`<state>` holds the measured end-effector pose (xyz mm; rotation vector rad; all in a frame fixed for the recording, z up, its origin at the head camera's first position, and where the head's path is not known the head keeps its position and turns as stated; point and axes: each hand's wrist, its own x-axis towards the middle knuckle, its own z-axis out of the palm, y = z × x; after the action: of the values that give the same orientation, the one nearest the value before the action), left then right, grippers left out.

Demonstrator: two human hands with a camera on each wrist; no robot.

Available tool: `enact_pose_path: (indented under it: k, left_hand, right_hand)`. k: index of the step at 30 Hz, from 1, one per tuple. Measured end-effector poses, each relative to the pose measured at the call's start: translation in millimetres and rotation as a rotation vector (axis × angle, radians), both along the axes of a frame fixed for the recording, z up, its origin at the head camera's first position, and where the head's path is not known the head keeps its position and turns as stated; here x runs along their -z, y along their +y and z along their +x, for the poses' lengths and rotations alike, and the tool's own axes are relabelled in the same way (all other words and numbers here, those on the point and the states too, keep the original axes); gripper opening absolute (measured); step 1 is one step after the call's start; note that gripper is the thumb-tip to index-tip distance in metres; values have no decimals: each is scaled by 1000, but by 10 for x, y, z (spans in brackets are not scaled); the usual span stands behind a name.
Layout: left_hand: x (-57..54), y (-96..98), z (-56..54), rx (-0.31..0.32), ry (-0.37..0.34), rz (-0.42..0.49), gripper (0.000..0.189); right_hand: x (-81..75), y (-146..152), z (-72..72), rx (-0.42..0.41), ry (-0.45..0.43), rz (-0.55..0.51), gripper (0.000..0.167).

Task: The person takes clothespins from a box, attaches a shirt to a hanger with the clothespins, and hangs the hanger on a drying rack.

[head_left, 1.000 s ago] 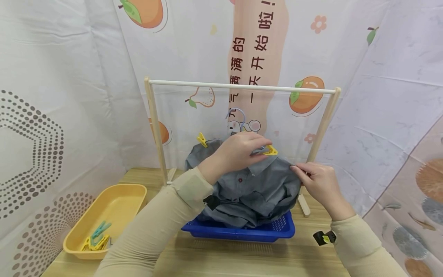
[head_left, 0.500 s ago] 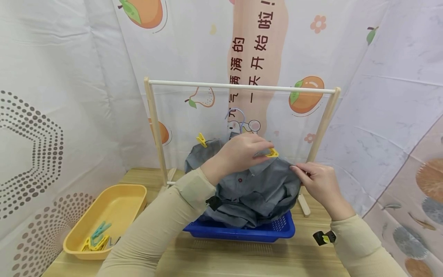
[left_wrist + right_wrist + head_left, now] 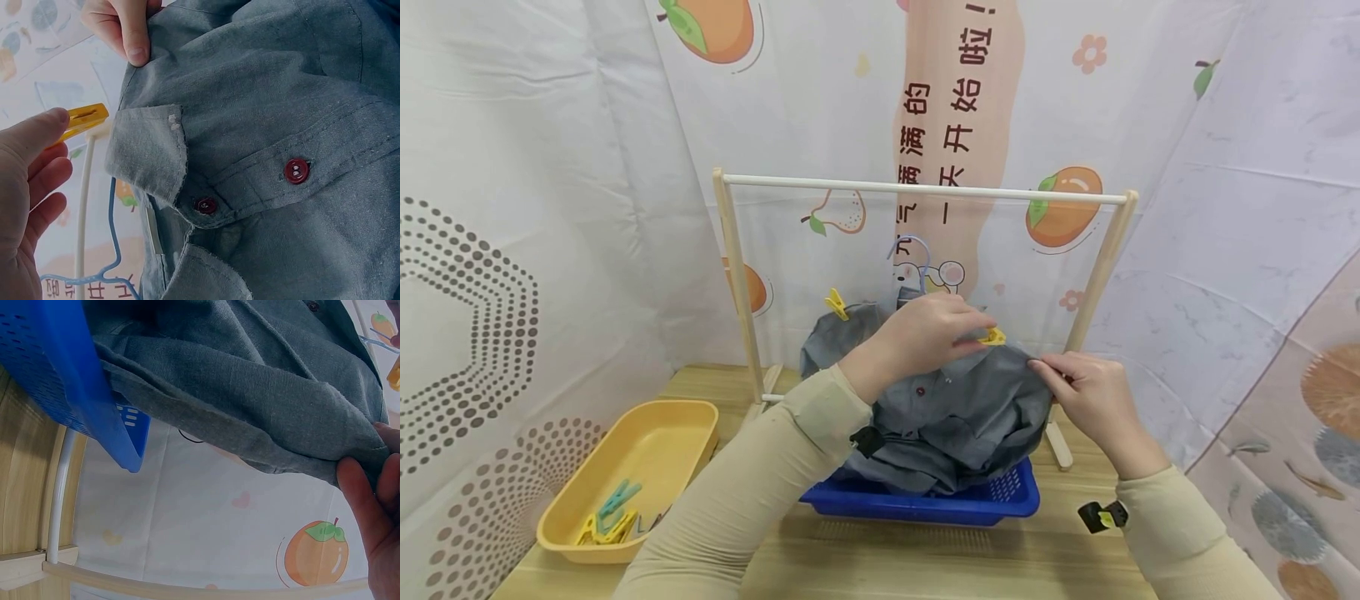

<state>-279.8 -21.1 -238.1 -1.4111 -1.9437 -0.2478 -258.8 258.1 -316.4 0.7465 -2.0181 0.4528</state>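
Observation:
A grey-blue button-up shirt (image 3: 958,408) sits bunched over a blue basket (image 3: 917,506). The hook of a blue hanger (image 3: 928,258) rises behind its collar. My left hand (image 3: 917,335) pinches a yellow clothespin (image 3: 84,120) between thumb and fingers, its tip right by the shirt's shoulder edge near the collar. My right hand (image 3: 1093,396) pinches the shirt's shoulder on the right, thumb in front, as the right wrist view shows too. Another yellow clothespin (image 3: 837,305) is clipped on the opposite shoulder. Part of the collar is hidden behind my left hand in the head view.
A wooden rack with a white rail (image 3: 925,189) stands over the basket. To the left, a yellow tray (image 3: 658,433) contains several clothespins (image 3: 613,512) in teal, yellow and grey. Printed curtains surround the wooden table (image 3: 850,558).
My left hand has shifted slightly to the right with the clothespin, towards the shoulder held by my right hand. The right hand and the shirt stay about where they were.

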Motion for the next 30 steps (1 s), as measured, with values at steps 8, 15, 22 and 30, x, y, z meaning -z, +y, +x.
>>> enact_pose_path:
  k: [8,15,22,30]
  left_hand:
    - [6,46,4,15,-15,-18,19]
    - [12,70,21,4,-3,-30,14]
    - [7,85,31,-7,24,-61,16]
    - [-8,95,56,-37,88,-89,11]
  right_hand:
    - [9,1,4,-2,5,1,9]
    - [9,7,3,-8,19,4,10]
    - [5,0,10,-14,10,1,10]
    - [8,-5,13,-12,10,8,10]
